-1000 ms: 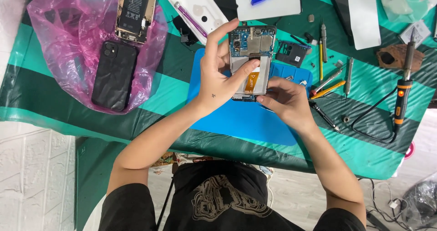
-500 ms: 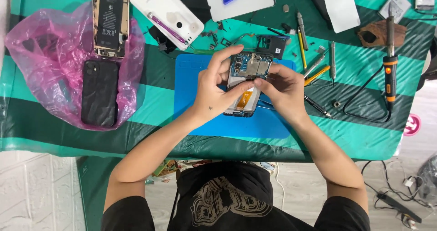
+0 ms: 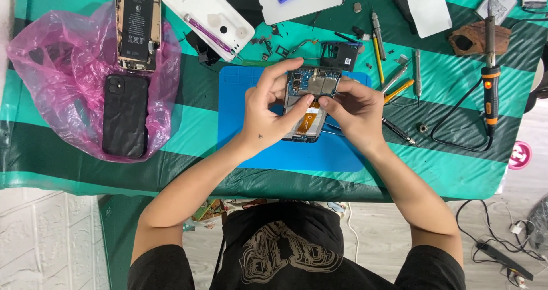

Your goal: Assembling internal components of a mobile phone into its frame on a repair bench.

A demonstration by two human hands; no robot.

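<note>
Blue silicone repair mat lies on the green striped tablecloth, and over its upper middle both hands hold an opened smartphone with its circuit board and orange flex cable exposed. Left hand grips the phone's left edge, fingers curled over the top. Right hand pinches at the phone's middle, thumb and forefinger pressed on the board. Beyond the mat's right edge lie screwdrivers and a soldering iron. Well off the mat's left edge, a black phone rests on a pink plastic bag.
</note>
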